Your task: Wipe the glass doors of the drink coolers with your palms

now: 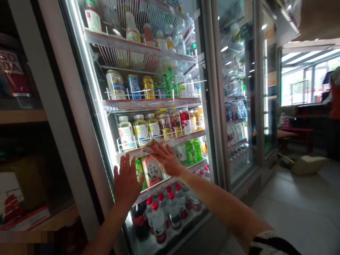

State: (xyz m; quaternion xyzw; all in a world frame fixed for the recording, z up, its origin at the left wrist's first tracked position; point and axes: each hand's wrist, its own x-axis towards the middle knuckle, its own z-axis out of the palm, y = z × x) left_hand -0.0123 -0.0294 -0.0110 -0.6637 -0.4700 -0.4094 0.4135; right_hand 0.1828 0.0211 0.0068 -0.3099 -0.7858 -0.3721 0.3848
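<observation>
Against the glass door of a lit drinks fridge (123,103), my left hand (127,182) is raised, its fingers upright and spread, with nothing in it. My right hand (166,159) reaches across the glass, a little higher and to the right. Under its fingers a pale, crumpled cloth (151,143) is pressed to the door, partly hidden by them. Behind the hands are a pink carton (152,171), tea bottles (141,129) and red-capped bottles (158,219).
At the left is a dark shelf (23,117) with packaged goods. More glass-door fridges (236,88) continue to the right. Farther right, a cardboard piece (309,165) lies on the tiled floor (289,202), and a person in orange (335,95) stands at the edge.
</observation>
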